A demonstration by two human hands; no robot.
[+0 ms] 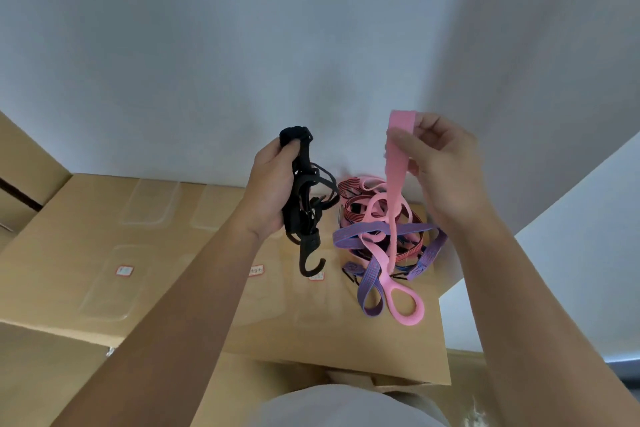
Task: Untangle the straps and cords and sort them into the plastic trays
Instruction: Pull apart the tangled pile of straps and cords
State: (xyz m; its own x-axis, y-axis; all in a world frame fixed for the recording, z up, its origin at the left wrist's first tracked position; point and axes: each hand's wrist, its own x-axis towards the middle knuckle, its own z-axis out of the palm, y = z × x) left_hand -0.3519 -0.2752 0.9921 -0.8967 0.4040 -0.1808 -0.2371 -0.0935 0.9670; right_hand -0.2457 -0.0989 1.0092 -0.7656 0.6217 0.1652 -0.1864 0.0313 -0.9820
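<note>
Left hand (270, 191) held black cords (309, 242), fingers clamped round them; right hand (446, 170) pinched a pink strap (394, 191), tangle (363, 230) below its fingers.

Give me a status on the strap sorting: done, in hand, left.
Done: nothing visibly sorted; the clear trays show no straps inside. In hand: the left hand grips a black hooked cord bundle, held clear of the pile; the right hand pinches the pink strap at its top end, lower loops running into the tangle. Left: purple straps and red-striped straps knotted on the cardboard box.

Head-worn view, facing forward-down, close over box (180, 246)
</note>
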